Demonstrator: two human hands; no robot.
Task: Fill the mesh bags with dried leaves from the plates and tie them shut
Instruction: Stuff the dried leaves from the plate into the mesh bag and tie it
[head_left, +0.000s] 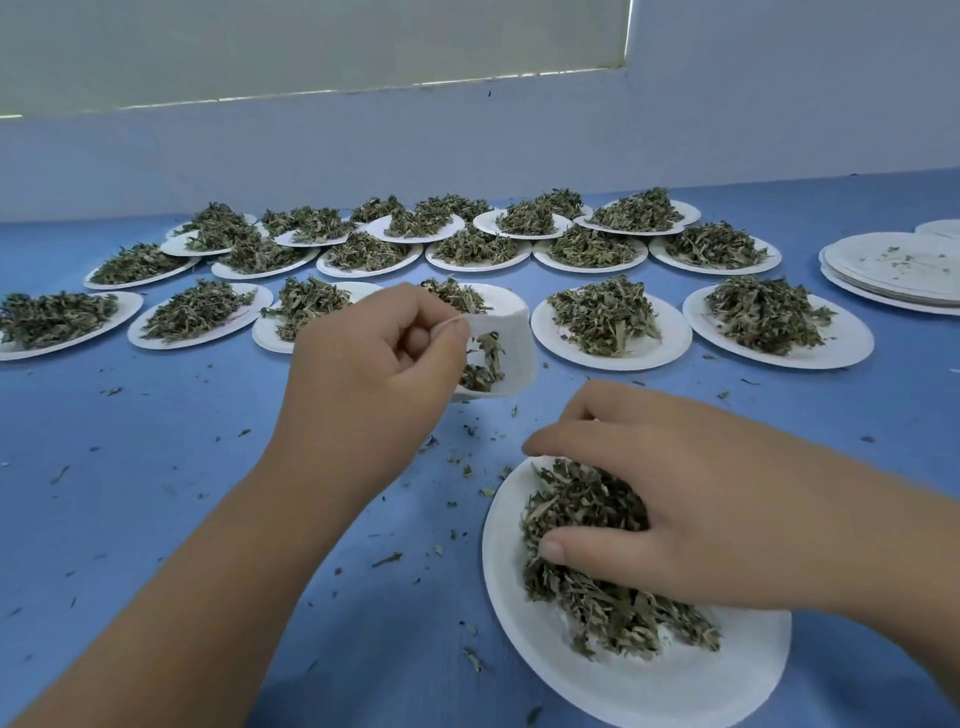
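Mid-fill here: my left hand has a pinching grip on the mesh bag rim, my right hand is closing on dried leaves from the near plate, so next I'd carry them over to the bag mouth.

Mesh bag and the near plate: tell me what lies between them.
Only bare blue table with scattered leaf crumbs separates the mesh bag from the near plate, in the head view.

Left hand raised, fingers pinched in a closed grip; right hand palm-down, fingers curled.
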